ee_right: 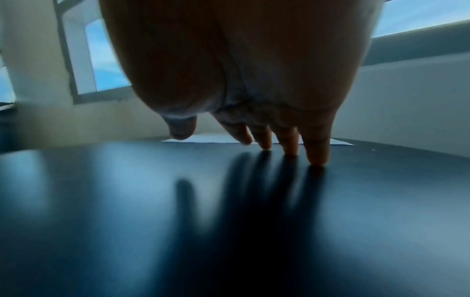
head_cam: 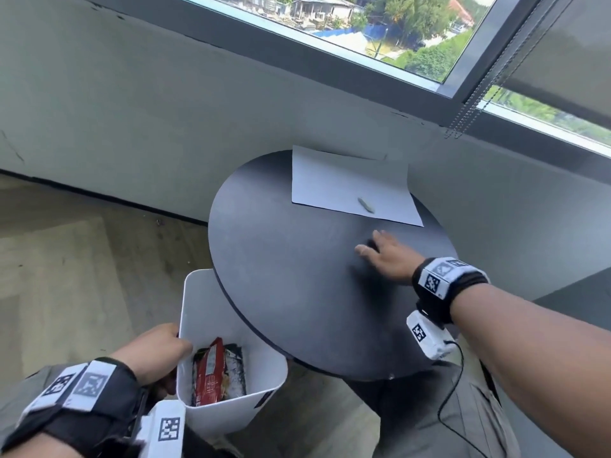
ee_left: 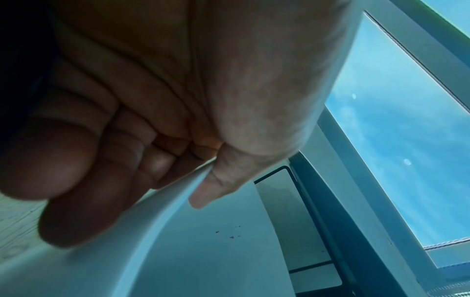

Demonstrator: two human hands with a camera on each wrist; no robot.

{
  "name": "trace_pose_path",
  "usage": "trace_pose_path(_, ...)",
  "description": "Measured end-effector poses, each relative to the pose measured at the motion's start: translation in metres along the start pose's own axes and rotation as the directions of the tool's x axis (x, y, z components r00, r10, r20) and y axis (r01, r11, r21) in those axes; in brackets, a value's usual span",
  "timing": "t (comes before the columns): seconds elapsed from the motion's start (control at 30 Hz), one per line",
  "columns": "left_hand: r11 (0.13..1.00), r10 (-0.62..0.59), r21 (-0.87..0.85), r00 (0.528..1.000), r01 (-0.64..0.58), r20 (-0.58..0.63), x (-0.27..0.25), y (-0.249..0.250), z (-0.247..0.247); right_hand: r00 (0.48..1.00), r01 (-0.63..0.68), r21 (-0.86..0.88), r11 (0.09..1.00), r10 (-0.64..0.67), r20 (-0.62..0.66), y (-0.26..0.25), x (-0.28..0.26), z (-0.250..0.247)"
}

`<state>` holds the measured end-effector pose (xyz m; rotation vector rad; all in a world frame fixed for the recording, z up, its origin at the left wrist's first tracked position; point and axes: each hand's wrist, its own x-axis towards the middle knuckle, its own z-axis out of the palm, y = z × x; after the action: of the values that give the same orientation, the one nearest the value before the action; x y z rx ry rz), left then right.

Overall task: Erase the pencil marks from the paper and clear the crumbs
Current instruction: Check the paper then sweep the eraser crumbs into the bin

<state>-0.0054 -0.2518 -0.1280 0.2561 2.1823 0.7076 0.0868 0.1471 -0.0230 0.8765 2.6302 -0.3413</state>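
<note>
Left hand (head_cam: 155, 353) grips the near-left rim of the white bin (head_cam: 211, 312), thumb inside the wall & the other fingers (ee_left: 76, 180) curled round the outside, per left wrist view. Bin is held w/ its top edge tucked just under the near-left edge of the round black tabletop (head_cam: 297, 292). Inside the bin: a red snack wrapper (head_cam: 208, 375) & some dark packaging beside it. A few small dark specks sit on the bin's inner wall in the left wrist view; can't tell if they're crumbs.

Right hand (head_cam: 390, 256) lies low over the tabletop's right part, palm down, fingers (ee_right: 315, 152) straight & slightly spread, tips touching the black surface, thumb lifted clear. Holds nothing. Hand is blurred in the head view.

Paper (head_cam: 347, 186) lies flat at the far side of the tabletop, its far edge against the wall under the window, right corner reaching the tabletop's rim. A small grey stub (head_cam: 366, 205) rests on the paper near its near-right edge; eraser or pencil, too small to tell. Right hand is near the paper's near edge but apart from it. Pencil marks & crumbs on the sheet or tabletop: not discernible.
</note>
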Motion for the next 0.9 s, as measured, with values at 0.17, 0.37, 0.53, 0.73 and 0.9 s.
trace_pose_path(0.17,0.999,-0.008,0.043,1.0,0.007,0.012,0.004,-0.003,0.002,0.976,0.214,-0.229,0.95,-0.196,0.1,-0.056,-0.049,0.04)
trace_pose_path(0.37,0.999,-0.01,0.052,0.998,0.006,0.07,-0.004,0.009,0.001,0.683,0.73,-0.008,0.683,-0.728,0.059,-0.062,-0.102,0.043)
trace_pose_path(0.53,0.997,-0.007,0.074,0.999,0.003,0.05,-0.007,0.009,-0.002,0.998,0.038,-0.087,0.995,-0.042,-0.048,-0.02,-0.028,0.03)
trace_pose_path(0.73,0.991,0.003,0.136,0.999,-0.008,0.039,-0.011,0.016,0.001,0.878,0.477,-0.221,0.851,-0.455,0.147,-0.114,-0.11,0.069)
trace_pose_path(0.9,0.996,0.005,0.084,0.998,-0.01,0.059,-0.013,0.015,0.0,0.752,0.659,0.051,0.751,-0.659,-0.011,-0.099,-0.131,0.061)
